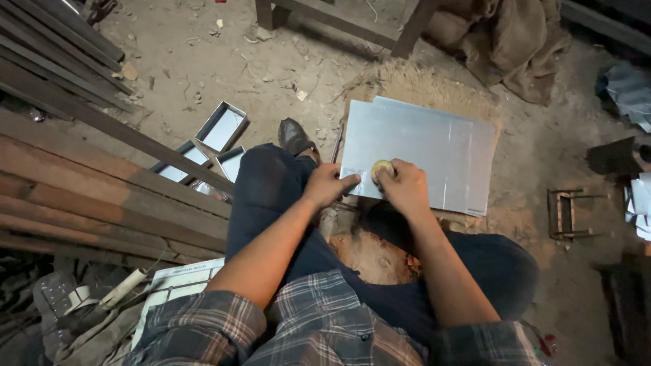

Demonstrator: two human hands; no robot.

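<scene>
Sheet [434, 146]: flat, uncut, faint lines marked.
Left hand [327, 184]: fingers narrow, pinning sheet's near edge.
Right hand [405, 186]: closed on yellow tape [380, 168], over sheet's near edge.
Trays [222, 127]: folded, left of sheet.

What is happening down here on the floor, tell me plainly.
A person in a plaid shirt and dark trousers sits low on the dirt floor over a flat metal sheet that lies on a straw mat. The right hand grips a small round yellowish object at the sheet's near edge, and the left hand steadies that edge beside it. Shallow metal trays lie by the left knee, beside stacked bars and planks.
</scene>
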